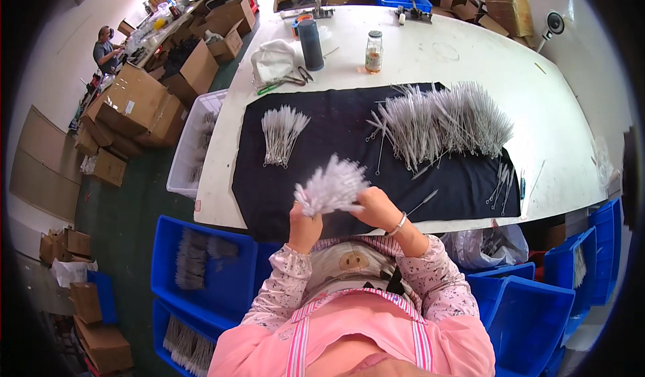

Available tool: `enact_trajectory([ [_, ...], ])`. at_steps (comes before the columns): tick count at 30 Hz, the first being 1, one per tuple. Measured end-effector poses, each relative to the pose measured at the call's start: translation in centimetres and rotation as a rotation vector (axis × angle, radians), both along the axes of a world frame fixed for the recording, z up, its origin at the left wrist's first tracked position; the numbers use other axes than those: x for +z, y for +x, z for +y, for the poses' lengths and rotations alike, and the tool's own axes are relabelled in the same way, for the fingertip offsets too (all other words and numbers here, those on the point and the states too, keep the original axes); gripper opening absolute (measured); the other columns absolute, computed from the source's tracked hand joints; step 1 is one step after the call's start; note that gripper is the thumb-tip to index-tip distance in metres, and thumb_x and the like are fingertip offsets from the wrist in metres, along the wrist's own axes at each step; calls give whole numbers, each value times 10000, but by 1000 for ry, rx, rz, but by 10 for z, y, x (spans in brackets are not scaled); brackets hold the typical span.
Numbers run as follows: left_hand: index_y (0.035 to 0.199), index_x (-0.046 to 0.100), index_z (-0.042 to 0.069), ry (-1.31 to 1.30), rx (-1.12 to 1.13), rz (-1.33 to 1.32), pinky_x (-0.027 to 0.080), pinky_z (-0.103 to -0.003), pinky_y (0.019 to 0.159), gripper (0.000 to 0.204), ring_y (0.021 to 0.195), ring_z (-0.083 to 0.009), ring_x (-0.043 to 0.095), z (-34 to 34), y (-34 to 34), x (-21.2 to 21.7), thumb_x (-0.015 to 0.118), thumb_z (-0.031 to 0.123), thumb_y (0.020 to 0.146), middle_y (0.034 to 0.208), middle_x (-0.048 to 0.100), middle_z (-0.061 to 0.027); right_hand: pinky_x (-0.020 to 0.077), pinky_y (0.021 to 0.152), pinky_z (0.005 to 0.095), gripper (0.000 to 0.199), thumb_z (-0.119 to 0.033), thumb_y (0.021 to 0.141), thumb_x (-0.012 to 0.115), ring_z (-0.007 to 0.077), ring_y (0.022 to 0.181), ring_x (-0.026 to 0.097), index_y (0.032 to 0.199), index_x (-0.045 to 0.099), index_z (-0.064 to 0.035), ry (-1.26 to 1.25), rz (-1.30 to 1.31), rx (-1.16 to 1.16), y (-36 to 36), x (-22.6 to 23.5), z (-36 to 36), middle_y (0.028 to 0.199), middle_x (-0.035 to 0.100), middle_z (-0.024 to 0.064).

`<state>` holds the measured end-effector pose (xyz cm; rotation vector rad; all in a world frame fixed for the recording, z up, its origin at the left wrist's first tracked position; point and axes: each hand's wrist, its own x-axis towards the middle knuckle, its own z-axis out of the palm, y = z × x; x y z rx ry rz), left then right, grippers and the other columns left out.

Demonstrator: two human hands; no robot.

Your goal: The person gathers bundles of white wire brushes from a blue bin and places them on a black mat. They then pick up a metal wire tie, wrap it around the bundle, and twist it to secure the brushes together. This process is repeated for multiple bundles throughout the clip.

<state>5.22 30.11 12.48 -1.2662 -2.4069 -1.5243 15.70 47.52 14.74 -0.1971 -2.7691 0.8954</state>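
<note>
Close to my body, above the near edge of a dark cloth point(329, 122), I hold a bunch of thin white-bristled tube brushes point(332, 185) with the bristle ends up. My left hand point(306, 228) is closed round the left side of the bunch. My right hand point(378, 210) closes on its right side, its fingertips partly hidden by the bristles. Farther off on the cloth lies a small bundle of the same brushes point(283, 135). A large pile of brushes point(447, 122) with looped wire ends lies to the right, and several loose brushes point(500, 185) are at the cloth's right edge.
Behind the cloth on the white table point(457, 48) stand a dark flask point(311, 44), a glass jar point(374, 51), a white cloth point(273, 61) and scissors point(295, 80). Blue bins point(201, 303) flank me, some holding brushes. Cardboard boxes point(138, 105) and a person point(106, 51) are at left.
</note>
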Motion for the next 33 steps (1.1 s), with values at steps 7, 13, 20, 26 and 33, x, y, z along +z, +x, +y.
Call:
enact_trajectory([
  [7,999,630,5,29,-179,-265,499,-345,714,161,833,-309,657,9,14,10,597,40,845,867,670,-159,517,658,417,228,-330,789,636,347,729,636,824,701,-114,-12,38,152,-4,14,18,777,663,134],
  [13,885,652,17,81,-57,-631,466,-263,604,117,647,-105,587,6,10,-4,596,119,868,726,635,-36,501,586,315,164,-204,827,658,236,630,648,854,698,-47,-171,98,183,0,62,41,745,666,112],
  [20,1013,557,-8,301,8,-898,427,-242,526,154,631,-95,541,-6,-4,14,603,64,884,792,594,-49,330,471,168,153,-126,888,607,23,523,455,830,677,-3,-803,582,-432,46,69,75,629,566,-21],
  [26,1109,510,-21,409,-17,-1094,441,-259,541,255,683,-116,558,-8,1,11,612,34,883,851,567,-46,383,506,179,150,-133,882,627,21,572,497,846,689,-1,-773,130,-393,110,32,56,655,587,-39],
  [33,1121,514,10,412,-146,-1203,447,-271,568,259,735,-142,569,3,4,17,608,18,880,925,590,-66,426,492,276,168,-143,839,641,113,495,531,793,659,17,-300,-184,-310,138,-14,30,565,579,71],
])
